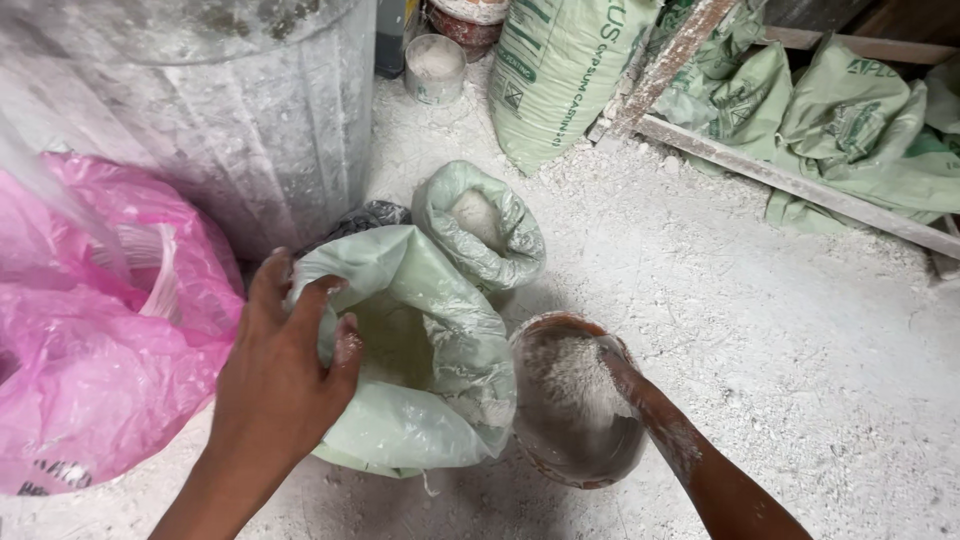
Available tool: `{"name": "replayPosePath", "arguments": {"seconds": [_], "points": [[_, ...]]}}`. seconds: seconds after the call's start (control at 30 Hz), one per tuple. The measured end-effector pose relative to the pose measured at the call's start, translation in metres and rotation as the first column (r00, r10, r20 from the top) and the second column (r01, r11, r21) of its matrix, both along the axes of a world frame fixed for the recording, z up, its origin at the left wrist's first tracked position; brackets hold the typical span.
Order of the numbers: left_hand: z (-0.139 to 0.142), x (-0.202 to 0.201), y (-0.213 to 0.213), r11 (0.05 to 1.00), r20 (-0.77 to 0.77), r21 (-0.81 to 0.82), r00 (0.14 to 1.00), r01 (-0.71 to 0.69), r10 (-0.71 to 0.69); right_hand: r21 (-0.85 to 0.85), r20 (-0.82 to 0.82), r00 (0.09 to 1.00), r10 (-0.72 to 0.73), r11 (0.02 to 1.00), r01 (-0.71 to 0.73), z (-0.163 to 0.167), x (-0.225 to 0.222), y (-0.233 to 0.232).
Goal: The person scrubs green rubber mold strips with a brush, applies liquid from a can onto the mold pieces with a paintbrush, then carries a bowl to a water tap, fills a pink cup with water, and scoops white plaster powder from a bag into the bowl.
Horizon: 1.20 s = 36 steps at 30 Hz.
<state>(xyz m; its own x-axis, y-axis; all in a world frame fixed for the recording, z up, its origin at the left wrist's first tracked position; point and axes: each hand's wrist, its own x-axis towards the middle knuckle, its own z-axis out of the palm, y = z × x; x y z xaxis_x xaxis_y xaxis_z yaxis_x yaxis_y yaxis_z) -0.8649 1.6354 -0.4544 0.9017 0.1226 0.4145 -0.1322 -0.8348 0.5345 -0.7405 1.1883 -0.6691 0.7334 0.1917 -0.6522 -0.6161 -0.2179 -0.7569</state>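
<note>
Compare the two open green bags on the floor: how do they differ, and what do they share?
The near bag is larger, and the left hand grips its rim; the far bag is smaller and untouched. The far bag's rim is rolled down around visible white powder; the near bag's contents are in shadow. Both are pale green, dusty and open.

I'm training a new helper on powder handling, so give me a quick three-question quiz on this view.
1. True or false: the left hand grips the rim of the pale green bag.
2. What is the right hand doing? A) reaching into the round bowl holding white powder B) resting on the pink plastic bag C) lifting the grey drum
3. What lies just behind the green bag in hand?

Key: 1 true. 2 A. 3 a smaller open bag of white powder.
</note>
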Motion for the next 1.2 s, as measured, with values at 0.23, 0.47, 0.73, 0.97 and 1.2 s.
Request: {"name": "replayPosePath", "arguments": {"seconds": [0.23, 0.47, 0.73, 0.97, 1.2], "points": [[-0.001, -0.004, 0.013, 0.998, -0.096, -0.067, 0.995, -0.006, 0.0, -0.654, -0.075, 0.781, 0.62, 0.561, -0.508, 0.084, 0.028, 0.042], [-0.002, -0.003, 0.024, 0.981, -0.122, -0.191, 0.992, 0.018, -0.042, -0.579, 0.225, 0.656, 0.72, 0.64, -0.505, 0.177, -0.024, 0.204], [-0.009, -0.016, 0.027, 0.963, 0.087, -0.205, 0.983, 0.174, -0.159, -0.858, 0.167, 0.305, 0.938, 0.29, -0.423, -0.008, 0.025, 0.331], [-0.014, -0.026, 0.029, 0.923, -0.133, -0.357, 0.97, 0.144, -0.203, -0.593, 0.195, 0.526, 0.828, 0.526, -0.609, -0.076, 0.005, 0.332], [-0.018, -0.021, 0.026, 0.946, 0.093, -0.255, 0.979, 0.198, -0.18, 0.009, 0.092, 0.615, 0.783, 0.617, -0.787, -0.051, -0.006, 0.324]]}}
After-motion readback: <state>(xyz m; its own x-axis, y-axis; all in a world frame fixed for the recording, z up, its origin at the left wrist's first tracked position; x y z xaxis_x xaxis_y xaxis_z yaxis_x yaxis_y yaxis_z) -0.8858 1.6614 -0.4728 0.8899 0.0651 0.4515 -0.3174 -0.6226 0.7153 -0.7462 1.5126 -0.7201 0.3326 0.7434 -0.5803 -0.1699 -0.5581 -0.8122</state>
